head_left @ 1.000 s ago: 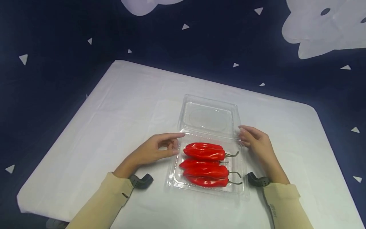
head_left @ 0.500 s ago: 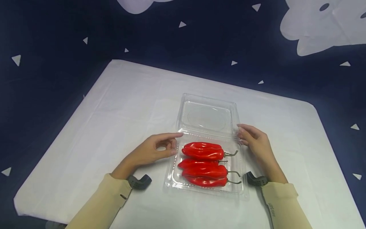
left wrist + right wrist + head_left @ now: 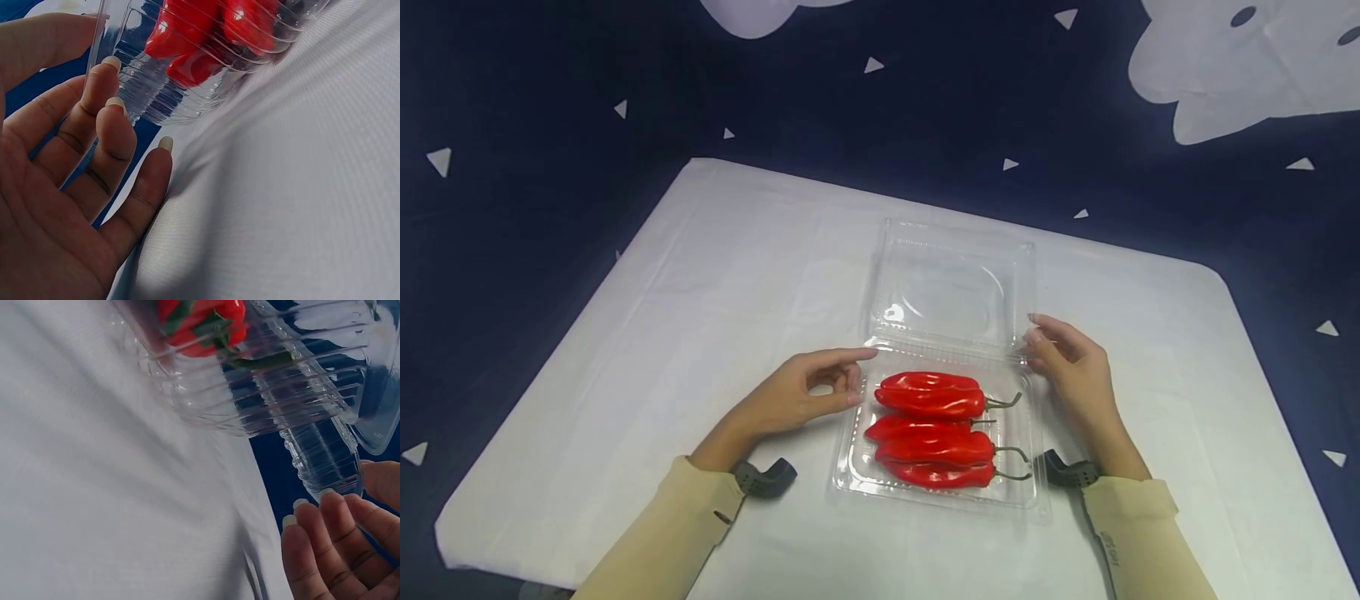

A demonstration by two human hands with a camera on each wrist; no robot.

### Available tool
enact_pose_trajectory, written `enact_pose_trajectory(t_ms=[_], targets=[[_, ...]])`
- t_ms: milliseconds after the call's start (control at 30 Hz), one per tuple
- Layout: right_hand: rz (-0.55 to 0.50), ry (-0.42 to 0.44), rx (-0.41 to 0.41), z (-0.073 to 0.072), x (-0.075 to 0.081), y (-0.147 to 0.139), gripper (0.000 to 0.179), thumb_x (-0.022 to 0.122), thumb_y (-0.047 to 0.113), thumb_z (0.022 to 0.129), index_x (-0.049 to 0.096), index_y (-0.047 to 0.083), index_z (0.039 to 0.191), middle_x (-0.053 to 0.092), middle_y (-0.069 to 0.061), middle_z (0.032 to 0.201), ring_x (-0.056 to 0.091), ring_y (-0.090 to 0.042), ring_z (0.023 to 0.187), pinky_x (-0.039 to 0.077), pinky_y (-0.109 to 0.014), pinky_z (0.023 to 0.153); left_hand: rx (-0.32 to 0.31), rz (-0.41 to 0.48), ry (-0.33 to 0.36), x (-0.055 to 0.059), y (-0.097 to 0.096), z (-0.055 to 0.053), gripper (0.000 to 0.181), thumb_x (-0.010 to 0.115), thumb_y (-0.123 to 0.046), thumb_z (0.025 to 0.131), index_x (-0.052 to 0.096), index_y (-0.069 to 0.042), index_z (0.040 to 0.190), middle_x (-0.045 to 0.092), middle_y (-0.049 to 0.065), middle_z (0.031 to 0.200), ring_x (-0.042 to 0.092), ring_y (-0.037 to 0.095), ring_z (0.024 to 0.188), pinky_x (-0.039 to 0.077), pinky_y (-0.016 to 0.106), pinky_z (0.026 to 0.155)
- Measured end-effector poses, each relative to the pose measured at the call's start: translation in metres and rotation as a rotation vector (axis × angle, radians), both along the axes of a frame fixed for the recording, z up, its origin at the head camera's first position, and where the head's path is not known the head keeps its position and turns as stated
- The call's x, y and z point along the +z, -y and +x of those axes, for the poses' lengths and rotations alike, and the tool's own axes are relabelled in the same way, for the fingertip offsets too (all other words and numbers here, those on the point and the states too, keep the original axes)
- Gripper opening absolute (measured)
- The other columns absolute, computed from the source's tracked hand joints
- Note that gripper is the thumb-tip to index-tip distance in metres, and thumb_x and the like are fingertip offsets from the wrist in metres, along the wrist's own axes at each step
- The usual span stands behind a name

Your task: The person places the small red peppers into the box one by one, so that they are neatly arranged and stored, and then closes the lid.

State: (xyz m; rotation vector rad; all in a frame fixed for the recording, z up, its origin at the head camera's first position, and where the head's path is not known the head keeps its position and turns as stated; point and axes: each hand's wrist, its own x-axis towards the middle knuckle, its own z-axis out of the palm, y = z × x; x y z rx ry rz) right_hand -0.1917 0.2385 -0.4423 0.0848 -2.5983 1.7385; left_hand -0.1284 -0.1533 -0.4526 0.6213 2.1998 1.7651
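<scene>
In the head view, a clear plastic clamshell container's base [image 3: 1015, 492] holds several red peppers [image 3: 934, 450] lying side by side with green stems pointing right. Its hinged lid [image 3: 947, 292] stands partly raised behind the base. My right hand [image 3: 1075, 362] pinches the lid's right edge near the hinge between thumb and fingers. At the left side, my left hand [image 3: 797, 392] touches the container: the index finger reaches straight to the hinge corner and the thumb lies lower along the rim. In the left wrist view, its other fingertips rest against or close beside the clear wall.
A white cloth-covered table [image 3: 737, 275] carries the container right of its middle. Behind it hangs a dark blue backdrop [image 3: 805, 108] with white triangles and cloud shapes. Dark curved devices [image 3: 766, 477] are worn at both wrists.
The lid has tilted up from lying flat, its far edge rising, with my right hand at its edge and slightly higher. My left hand and the peppers have stayed in place.
</scene>
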Motion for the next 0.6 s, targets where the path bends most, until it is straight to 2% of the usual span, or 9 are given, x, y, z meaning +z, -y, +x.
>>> enact_pose_trajectory(t_ms=[267, 400, 600], targets=[[-0.143, -0.091, -0.008, 0.0023, -0.0005, 0.002, 0.041, 0.071, 0.012, 0.097, 0.062, -0.004, 0.134, 0.069, -0.004, 0.102, 0.071, -0.011, 0.088, 0.06, -0.027, 0.077, -0.001, 0.018, -0.016, -0.0029, -0.0002, -0.0011, 0.055, 0.074, -0.011, 0.093, 0.057, -0.01, 0.146, 0.064, 0.0, 0.099, 0.061, 0.021, 0.097, 0.055, 0.033, 0.093], [-0.169, -0.154, -0.003, 0.0037, 0.0003, 0.002, 0.037, 0.07, 0.005, 0.097, 0.063, -0.006, 0.131, 0.069, -0.006, 0.1, 0.07, -0.013, 0.088, 0.06, -0.027, 0.078, -0.001, 0.024, -0.019, -0.0025, -0.0004, -0.0016, 0.056, 0.075, -0.011, 0.093, 0.057, -0.01, 0.145, 0.063, 0.0, 0.099, 0.06, 0.022, 0.097, 0.055, 0.032, 0.092], [-0.196, -0.201, -0.006, 0.0061, 0.0003, 0.0015, 0.034, 0.07, 0.0, 0.096, 0.062, -0.008, 0.128, 0.069, -0.008, 0.099, 0.069, -0.015, 0.087, 0.06, -0.027, 0.076, 0.008, 0.002, -0.021, -0.0035, -0.0009, -0.0017, 0.056, 0.075, -0.013, 0.093, 0.058, -0.012, 0.146, 0.063, 0.0, 0.099, 0.06, 0.021, 0.097, 0.055, 0.032, 0.091]])
